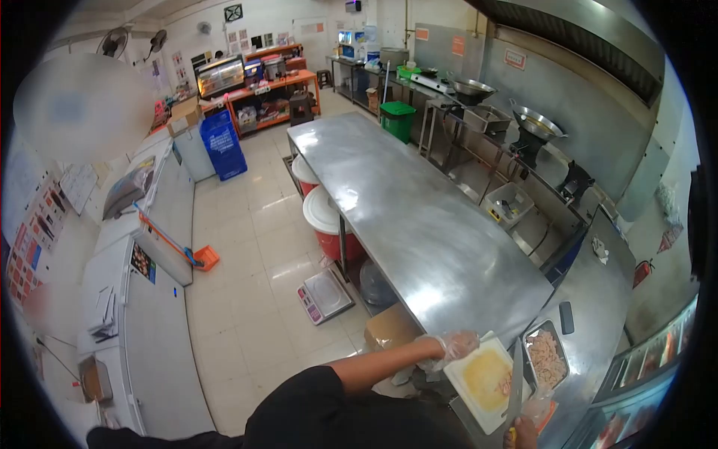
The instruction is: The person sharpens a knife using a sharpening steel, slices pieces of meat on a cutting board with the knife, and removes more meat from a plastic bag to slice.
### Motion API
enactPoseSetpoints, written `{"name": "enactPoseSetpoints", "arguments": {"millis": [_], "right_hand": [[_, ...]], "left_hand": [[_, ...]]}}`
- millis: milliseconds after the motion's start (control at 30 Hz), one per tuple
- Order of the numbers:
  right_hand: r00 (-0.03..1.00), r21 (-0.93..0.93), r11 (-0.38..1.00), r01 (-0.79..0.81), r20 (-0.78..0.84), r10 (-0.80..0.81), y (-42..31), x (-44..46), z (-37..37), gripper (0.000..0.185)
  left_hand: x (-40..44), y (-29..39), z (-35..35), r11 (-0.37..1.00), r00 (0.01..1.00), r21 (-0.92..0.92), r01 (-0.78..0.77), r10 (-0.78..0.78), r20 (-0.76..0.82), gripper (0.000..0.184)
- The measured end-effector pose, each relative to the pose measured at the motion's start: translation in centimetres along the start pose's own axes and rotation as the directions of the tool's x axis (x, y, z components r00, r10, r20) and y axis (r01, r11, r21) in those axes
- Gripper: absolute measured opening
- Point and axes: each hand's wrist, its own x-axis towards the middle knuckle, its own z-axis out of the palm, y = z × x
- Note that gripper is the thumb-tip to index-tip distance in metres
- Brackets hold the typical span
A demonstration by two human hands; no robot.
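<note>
My left hand (459,345), in a clear plastic glove, grips the far left edge of a white cutting board (458,372). The board's middle is stained yellow, with small meat scraps (505,386) near its right side. My right hand (526,432) is closed round the yellow handle of a large knife (515,382). Its broad blade points away from me over the board's right edge. Just right of the blade stands a metal tray (566,366) of shredded pale meat (545,357). Part of my right hand is cut off by the view's edge.
A long steel table (419,224) stretches ahead. Beside the tray lies a dark phone (566,317) on the right counter (598,299). Lidded red buckets (334,243) and a scale (324,296) stand on the floor at left. Woks (537,123) line the right wall.
</note>
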Motion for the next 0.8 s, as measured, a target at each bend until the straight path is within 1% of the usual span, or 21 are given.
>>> {"name": "enactPoseSetpoints", "arguments": {"millis": [133, 167, 200, 233, 267, 300, 333, 367, 400, 433, 467, 500, 533, 567, 600, 633, 667, 700, 733, 767, 800], "right_hand": [[0.929, 0.022, 0.997, 0.075, 0.361, -0.078, -2.7, -2.1, -0.4, 0.032], [0.931, 0.022, 0.997, 0.069, 0.358, -0.072, -2.8, -1.4, 0.9, 0.032], [0.988, -0.187, 0.978, 0.094, 0.136, -0.069, -2.9, 0.0, 3.6, 0.032], [0.990, -0.387, 0.920, 0.070, -0.087, -0.112, -2.4, 1.0, 5.4, 0.032], [0.990, -0.380, 0.922, 0.074, -0.083, -0.114, -1.1, 0.7, 6.9, 0.032], [0.957, -0.525, 0.811, 0.258, 0.025, -0.289, 0.2, -0.4, 9.0, 0.032], [0.887, -0.634, 0.644, 0.428, 0.156, -0.435, 1.0, -0.6, 10.5, 0.033], [0.884, -0.630, 0.644, 0.434, 0.159, -0.440, 2.3, 0.4, 9.2, 0.033], [0.678, -0.703, 0.240, 0.670, 0.447, -0.583, 4.2, 1.6, 5.9, 0.035], [0.412, -0.603, -0.211, 0.769, 0.721, -0.557, 5.7, 2.8, 3.5, 0.038], [0.408, -0.596, -0.209, 0.775, 0.726, -0.554, 6.4, 3.1, 2.7, 0.038], [0.455, -0.663, -0.139, 0.736, 0.637, -0.623, 6.8, 3.0, 1.9, 0.035], [0.498, -0.721, -0.063, 0.690, 0.537, -0.681, 7.2, 3.1, 1.2, 0.031], [0.501, -0.719, -0.060, 0.692, 0.539, -0.677, 6.6, 2.3, 2.7, 0.031], [0.815, -0.591, 0.609, 0.529, 0.153, -0.559, 5.5, 1.1, 5.6, 0.035], [0.985, -0.152, 0.980, 0.126, -0.097, -0.141, 4.3, 0.5, 8.1, 0.041], [0.986, -0.153, 0.982, 0.115, -0.102, -0.132, 3.2, 0.6, 10.0, 0.041], [0.997, 0.018, 0.999, -0.048, 0.059, 0.047, 2.3, 0.6, 11.8, 0.041], [0.952, 0.163, 0.959, -0.233, 0.241, 0.190, 2.1, 0.3, 12.9, 0.041], [0.953, 0.175, 0.955, -0.238, 0.232, 0.195, 2.0, -1.1, 13.5, 0.041], [0.940, -0.057, 0.979, -0.194, 0.274, 0.202, 1.7, -3.3, 14.4, 0.039]], "left_hand": [[-2.8, -0.6, -1.8, 0.994, 0.994, 0.060, 0.095, -0.097, 0.042, 0.036], [-3.6, -0.6, -1.0, 0.972, 0.973, -0.181, 0.153, -0.116, 0.200, 0.032], [-4.3, -0.5, -0.1, 0.886, 0.932, -0.399, 0.237, -0.092, 0.351, 0.029], [-4.8, -0.3, 0.0, 0.745, 0.876, -0.573, 0.340, -0.030, 0.481, 0.026], [-5.3, 1.0, -0.6, 0.750, 0.878, -0.568, 0.338, -0.034, 0.478, 0.026], [-5.9, 3.1, -1.4, 0.682, 0.832, -0.579, 0.448, -0.081, 0.549, 0.022], [-6.3, 4.0, -2.2, 0.602, 0.778, -0.579, 0.550, -0.118, 0.617, 0.018], [-6.3, 3.9, -3.0, 0.605, 0.782, -0.579, 0.546, -0.119, 0.612, 0.018], [-6.4, 3.6, -4.0, 0.587, 0.840, -0.669, 0.455, -0.033, 0.542, 0.021], [-6.6, 3.3, -4.7, 0.558, 0.887, -0.749, 0.358, 0.047, 0.459, 0.023], [-6.4, 2.3, -4.8, 0.556, 0.890, -0.751, 0.357, 0.041, 0.454, 0.023], [-6.0, 1.2, -4.7, 0.723, 0.969, -0.680, 0.117, 0.068, 0.239, 0.026], [-5.8, 0.1, -4.5, 0.845, 0.989, -0.523, -0.109, 0.144, 0.026, 0.029], [-6.1, 0.1, -5.3, 0.845, 0.990, -0.524, -0.104, 0.138, 0.026, 0.029], [-6.5, 0.4, -6.6, 0.917, 0.966, -0.317, -0.240, 0.257, 0.012, 0.029], [-6.9, 0.5, -7.3, 0.925, 0.927, -0.095, -0.369, 0.373, 0.029, 0.030], [-6.8, -0.1, -7.2, 0.927, 0.930, -0.100, -0.362, 0.367, 0.036, 0.030], [-6.5, -1.0, -6.9, 0.924, 0.917, 0.008, -0.383, 0.379, 0.126, 0.028], [-6.5, -1.6, -6.7, 0.904, 0.898, 0.113, -0.412, 0.381, 0.220, 0.027], [-6.9, -1.4, -7.4, 0.905, 0.895, 0.111, -0.412, 0.379, 0.236, 0.027], [-7.2, -0.5, -9.1, 0.958, 0.951, 0.093, -0.271, 0.252, 0.181, 0.026]]}}
